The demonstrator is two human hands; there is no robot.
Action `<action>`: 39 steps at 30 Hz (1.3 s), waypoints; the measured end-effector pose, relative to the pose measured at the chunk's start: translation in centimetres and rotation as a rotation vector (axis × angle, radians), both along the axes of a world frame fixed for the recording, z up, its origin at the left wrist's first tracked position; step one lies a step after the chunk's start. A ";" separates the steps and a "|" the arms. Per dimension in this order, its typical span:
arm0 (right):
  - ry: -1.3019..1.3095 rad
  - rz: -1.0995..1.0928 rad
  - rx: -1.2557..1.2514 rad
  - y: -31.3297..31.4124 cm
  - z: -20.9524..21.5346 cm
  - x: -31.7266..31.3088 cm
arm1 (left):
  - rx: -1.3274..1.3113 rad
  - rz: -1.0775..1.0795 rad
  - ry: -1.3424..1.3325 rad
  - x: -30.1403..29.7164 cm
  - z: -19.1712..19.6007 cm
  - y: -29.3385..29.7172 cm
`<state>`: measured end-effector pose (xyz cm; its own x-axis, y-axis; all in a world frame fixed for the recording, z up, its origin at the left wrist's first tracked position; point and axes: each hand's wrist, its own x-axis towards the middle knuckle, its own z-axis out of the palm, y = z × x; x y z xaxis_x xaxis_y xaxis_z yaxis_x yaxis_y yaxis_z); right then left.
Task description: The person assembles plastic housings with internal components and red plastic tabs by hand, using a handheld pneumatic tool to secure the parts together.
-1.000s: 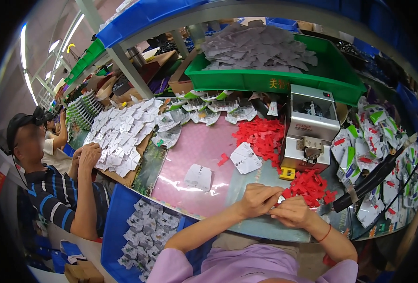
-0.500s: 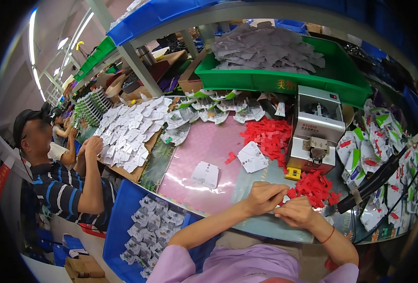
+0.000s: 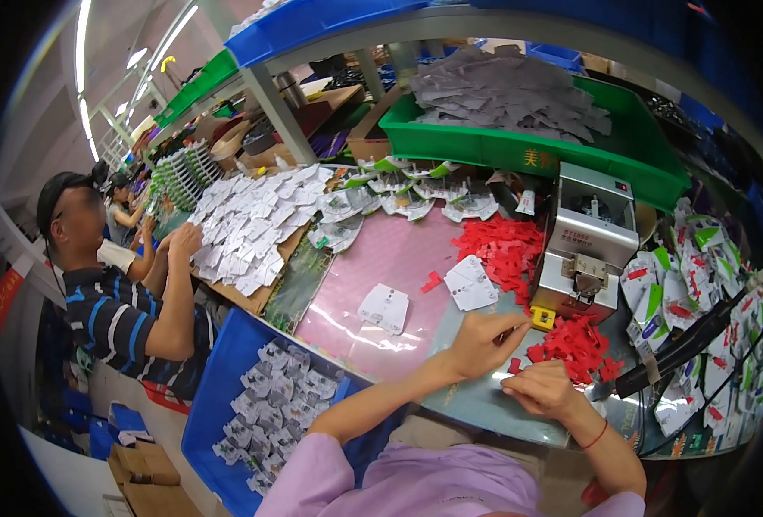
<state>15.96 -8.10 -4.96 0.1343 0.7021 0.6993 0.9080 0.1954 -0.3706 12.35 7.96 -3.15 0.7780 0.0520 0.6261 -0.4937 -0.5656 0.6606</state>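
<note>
- The person's left hand (image 3: 485,340) has its thumb and fingers bent toward each other, tips near a small yellow block (image 3: 542,317) at two o'clock; whether it grips anything, I cannot tell.
- The right hand (image 3: 543,389) is curled, its grip unclear; a small flat red piece (image 3: 514,365) shows at eleven o'clock from it, held or lying loose, I cannot tell.
- A loose heap of red plastic-looking pieces (image 3: 575,345) lies at one o'clock from the right hand; a sideways brush could scatter it.
- A boxy silver metal machine (image 3: 581,250) stands between one and two o'clock from the left hand; reaching carelessly could knock fingertips against it.
- A flat white panel (image 3: 470,284) lies near twelve o'clock from the left hand; a sweeping forearm could shift it.
</note>
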 end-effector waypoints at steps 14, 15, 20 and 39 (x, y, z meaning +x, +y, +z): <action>0.005 0.015 0.038 -0.1 -0.2 0.0 | -1.223 0.158 0.442 10.2 1.3 14.1; -0.007 0.010 0.025 -0.1 -0.3 0.0 | -1.253 0.238 0.413 11.0 1.4 14.7; -0.022 0.007 0.010 -0.2 -0.2 -0.1 | -1.261 0.303 0.425 14.3 0.8 17.5; -0.054 0.001 -0.003 -0.3 0.4 -0.1 | -1.382 0.340 0.513 18.4 1.2 18.1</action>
<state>15.82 -8.41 -4.57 0.0955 0.7042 0.7036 0.9265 0.1956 -0.3215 30.76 26.08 -1.96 0.7210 0.5719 -0.3913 -0.0291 0.5892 0.8074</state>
